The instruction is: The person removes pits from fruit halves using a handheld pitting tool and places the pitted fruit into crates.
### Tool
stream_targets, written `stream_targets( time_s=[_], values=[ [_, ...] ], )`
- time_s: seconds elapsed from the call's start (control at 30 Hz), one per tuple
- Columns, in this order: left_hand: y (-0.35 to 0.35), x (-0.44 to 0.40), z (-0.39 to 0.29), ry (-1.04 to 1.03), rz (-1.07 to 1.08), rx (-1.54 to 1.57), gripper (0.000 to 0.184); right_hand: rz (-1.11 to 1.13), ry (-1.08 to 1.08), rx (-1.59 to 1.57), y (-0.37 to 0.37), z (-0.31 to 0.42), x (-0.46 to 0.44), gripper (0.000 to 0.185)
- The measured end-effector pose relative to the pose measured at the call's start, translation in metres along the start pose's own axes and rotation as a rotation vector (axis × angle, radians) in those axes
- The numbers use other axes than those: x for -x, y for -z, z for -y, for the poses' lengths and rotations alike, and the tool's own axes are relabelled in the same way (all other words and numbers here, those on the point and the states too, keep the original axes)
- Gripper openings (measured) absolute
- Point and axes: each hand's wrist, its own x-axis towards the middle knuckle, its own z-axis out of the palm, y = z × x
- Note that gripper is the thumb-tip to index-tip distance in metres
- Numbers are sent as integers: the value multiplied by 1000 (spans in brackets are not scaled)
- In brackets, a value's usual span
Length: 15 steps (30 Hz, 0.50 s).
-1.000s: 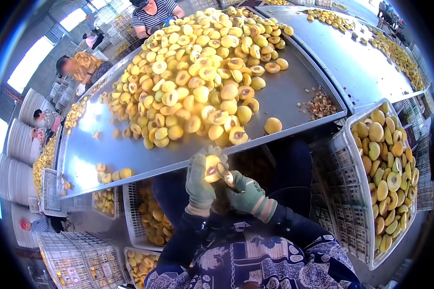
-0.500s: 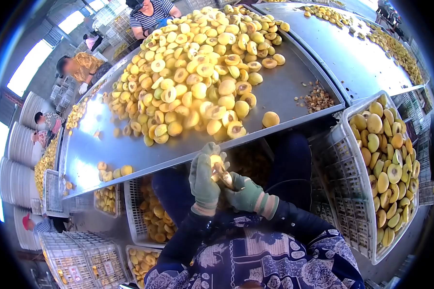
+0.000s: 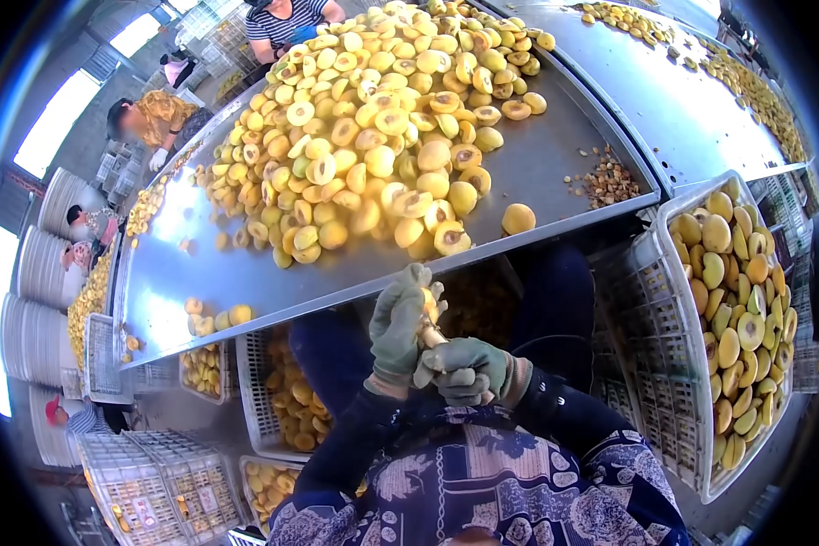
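Observation:
My left hand (image 3: 398, 328), in a grey-green glove, is closed around a halved yellow fruit (image 3: 429, 305), mostly hidden by the fingers. Fingers of my right hand (image 3: 469, 369), gloved too, wrap the handle of a small tool (image 3: 433, 337), whose tip meets the fruit. Both hands are close together just below the near edge of a metal table (image 3: 337, 296). On that table lies a large heap of halved yellow fruit (image 3: 364, 155). A single fruit (image 3: 519, 218) sits near the edge, with small pits or scraps (image 3: 610, 182) at the right corner.
A crate of fruit halves (image 3: 669, 364) stands at right. More crates (image 3: 255, 400) are below the table at left, beside stacked crates (image 3: 159, 482). A second metal table (image 3: 646, 82) is at upper right. Other people (image 3: 287, 27) work across the table and along the left.
The fruit has turned from showing its cut face to being mostly hidden in my left hand. My right hand has rotated, its fingers now wrapped over the tool handle.

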Motion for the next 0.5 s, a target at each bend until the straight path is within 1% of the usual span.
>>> stream_targets(
  time_s=[0.1,0.2,0.23,0.3,0.33,0.37,0.4,0.47,0.5],
  values=[
    [-2,-1,3,-56,18,17,28,374,54,-351,11,-15,-11,35],
    [3,-1,1,-79,0,-40,24,454,36,-475,18,-23,-17,37],
    [3,-2,-2,-67,-69,-93,26,385,22,-443,17,-23,-17,32],
    [7,-6,-16,-44,-209,-198,33,448,60,-291,10,-19,-16,30],
    [17,-8,-24,-102,-241,-208,36,477,74,-215,3,-17,-13,29],
    [35,-9,-32,-102,-256,-190,37,279,86,-169,-9,-14,-7,28],
    [56,-6,-40,-95,-262,-180,38,54,32,-45,-16,-10,-4,28],
    [91,9,-60,-132,-312,-312,34,-400,-66,211,-26,4,-1,29],
    [110,16,-77,-97,-329,-410,29,-578,-66,444,-23,2,-4,29]
  ],
)
